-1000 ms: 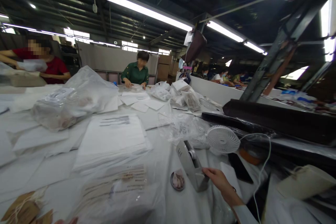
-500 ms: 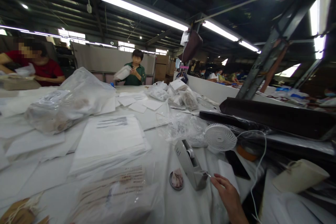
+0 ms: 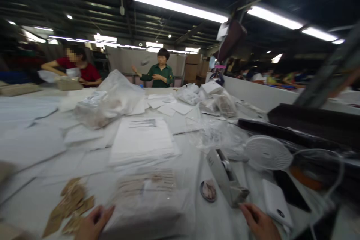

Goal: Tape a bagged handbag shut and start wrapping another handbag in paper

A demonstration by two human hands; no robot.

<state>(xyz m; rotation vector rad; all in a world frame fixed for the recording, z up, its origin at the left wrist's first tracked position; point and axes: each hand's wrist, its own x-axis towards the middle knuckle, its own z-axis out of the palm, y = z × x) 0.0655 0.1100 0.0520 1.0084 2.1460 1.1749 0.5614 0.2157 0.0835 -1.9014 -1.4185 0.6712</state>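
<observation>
Right hand (image 3: 260, 223) at 5 o'clock, fingers loosely curled, nothing gripped; fingertips just short of the cutter end of the grey tape dispenser (image 3: 226, 178). Small round dish (image 3: 208, 190) sits just at the dispenser's 9 o'clock. Left hand (image 3: 94, 225) at 7 o'clock, open and flat against the edge of the clear bagged packet (image 3: 149, 202). Brown paper tags (image 3: 71, 204) scattered at the packet's 9 o'clock. White desk fan (image 3: 267, 152) at the dispenser's 2 o'clock.
</observation>
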